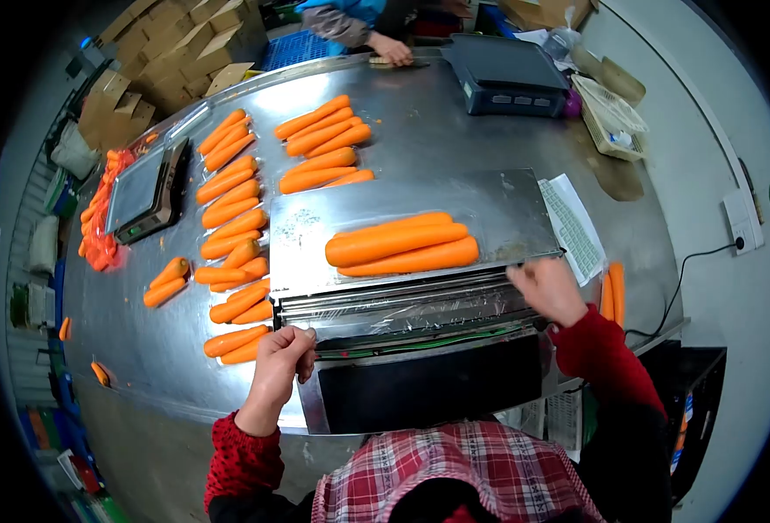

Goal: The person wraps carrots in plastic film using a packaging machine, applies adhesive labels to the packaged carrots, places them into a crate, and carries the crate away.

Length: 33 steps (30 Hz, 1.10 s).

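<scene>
Red plaid cloth (472, 453) lies nearest the head camera, before a film-wrapping machine (429, 388). Left hand (284, 357) and right hand (549, 289) are closed at its opposite ends, clear film (420, 321) between them; whether they grip it cannot be told. Just beyond, carrots (402, 244) rest on the metal plate (306, 253); bagged carrots (231, 189) line the table (411, 131).

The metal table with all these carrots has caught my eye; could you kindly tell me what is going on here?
The left hand and right hand are at opposite sides of a machine, seemingly pinching clear film that spans between them. Just beyond, a few carrots lie on the machine's metal plate. More carrot groups lie on the table, left of the plate and beyond it. A co-worker's hand is at the table's far side.
</scene>
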Tool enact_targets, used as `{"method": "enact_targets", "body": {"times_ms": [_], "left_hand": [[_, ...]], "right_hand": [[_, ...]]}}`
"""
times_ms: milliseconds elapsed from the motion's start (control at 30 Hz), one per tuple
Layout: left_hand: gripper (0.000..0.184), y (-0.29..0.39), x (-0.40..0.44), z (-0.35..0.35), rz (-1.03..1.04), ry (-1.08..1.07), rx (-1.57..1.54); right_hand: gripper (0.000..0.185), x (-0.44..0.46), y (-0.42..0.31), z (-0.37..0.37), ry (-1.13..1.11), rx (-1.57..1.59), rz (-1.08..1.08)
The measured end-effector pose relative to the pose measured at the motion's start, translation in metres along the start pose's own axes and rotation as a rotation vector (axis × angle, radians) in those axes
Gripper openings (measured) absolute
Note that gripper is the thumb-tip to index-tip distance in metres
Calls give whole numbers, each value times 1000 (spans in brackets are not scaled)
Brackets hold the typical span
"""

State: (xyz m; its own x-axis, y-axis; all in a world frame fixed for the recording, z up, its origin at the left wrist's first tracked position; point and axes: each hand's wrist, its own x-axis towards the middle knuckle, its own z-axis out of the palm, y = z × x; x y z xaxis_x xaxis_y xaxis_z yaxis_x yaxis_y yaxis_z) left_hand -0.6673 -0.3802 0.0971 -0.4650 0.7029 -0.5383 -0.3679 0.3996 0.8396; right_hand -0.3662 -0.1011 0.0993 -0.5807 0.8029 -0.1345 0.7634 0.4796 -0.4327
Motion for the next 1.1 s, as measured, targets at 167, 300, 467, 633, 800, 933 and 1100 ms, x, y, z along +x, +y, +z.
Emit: {"method": "enact_targets", "body": {"times_ms": [167, 300, 467, 633, 800, 933, 1100], "left_hand": [[26, -1, 0, 0, -47, 7, -41], [31, -2, -13, -24, -126, -122, -208], [32, 38, -11, -15, 525, -260, -373], [20, 95, 146, 26, 778, 70, -313], [24, 22, 186, 30, 846, 207, 478], [25, 35, 144, 7, 889, 40, 1049], [26, 38, 107, 12, 541, -56, 401]], "right_hand": [[38, -5, -3, 20, -250, 136, -44], [31, -32, -1, -4, -458, 912, 255], [24, -48, -20, -19, -270, 1822, -6], [17, 104, -56, -2, 266, 1675, -67], [19, 132, -12, 78, 270, 820, -70], [22, 114, -17, 46, 82, 454, -223], [23, 93, -24, -3, -554, 831, -160]]}}
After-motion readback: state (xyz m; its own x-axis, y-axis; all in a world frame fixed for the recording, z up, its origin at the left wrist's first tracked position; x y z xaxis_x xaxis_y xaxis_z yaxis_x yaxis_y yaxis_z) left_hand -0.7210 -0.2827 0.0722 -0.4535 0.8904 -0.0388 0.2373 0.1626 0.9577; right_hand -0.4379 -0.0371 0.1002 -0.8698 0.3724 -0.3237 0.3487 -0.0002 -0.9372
